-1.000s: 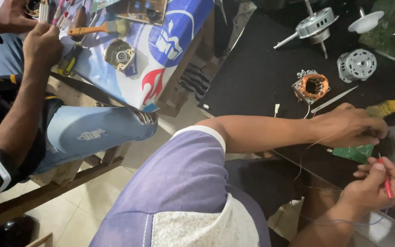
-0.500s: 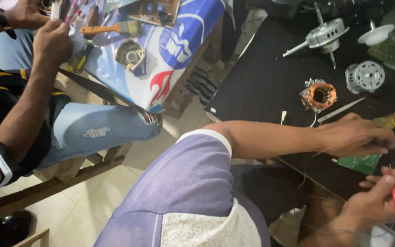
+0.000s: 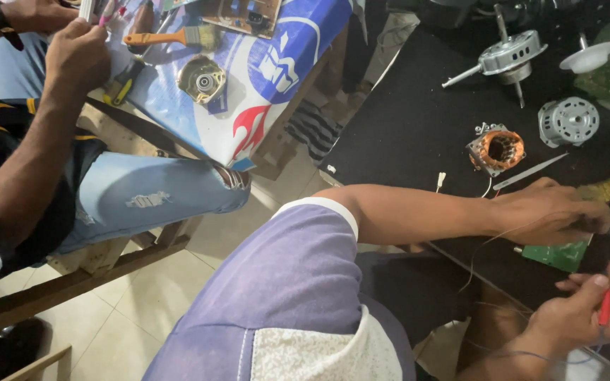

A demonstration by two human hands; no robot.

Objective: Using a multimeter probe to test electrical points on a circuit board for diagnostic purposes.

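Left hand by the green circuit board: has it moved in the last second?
No. The left hand sits just as close below the copper-wound motor stator.

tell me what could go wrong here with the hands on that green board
The left hand presses on the green circuit board at the edge of the black table; a slip could push it off. The right hand holds a red probe amid thin loose wires, which could snag. The copper-wound stator sits close by and might get knocked.
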